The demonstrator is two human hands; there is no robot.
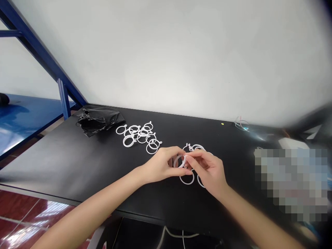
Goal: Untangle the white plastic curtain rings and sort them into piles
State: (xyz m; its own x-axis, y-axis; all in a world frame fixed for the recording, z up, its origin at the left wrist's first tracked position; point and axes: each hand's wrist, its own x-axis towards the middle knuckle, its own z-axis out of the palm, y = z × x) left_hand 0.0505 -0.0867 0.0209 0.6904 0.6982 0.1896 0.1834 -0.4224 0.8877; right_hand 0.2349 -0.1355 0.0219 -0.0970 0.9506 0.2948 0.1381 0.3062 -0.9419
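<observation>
My left hand [162, 165] and my right hand [209, 169] meet over the black table [77, 162], both pinching one white plastic ring [179, 162] between their fingertips. Under and around my hands lie a few more white rings [186, 180], partly hidden by my fingers. A separate pile of several white rings [140, 135] lies further back to the left, apart from both hands.
A crumpled black plastic bag [100, 120] sits at the table's back left. A clear ring-like item [241, 125] lies at the back right near the white wall. A blue metal frame [38, 52] and a blue surface [23, 117] stand to the left.
</observation>
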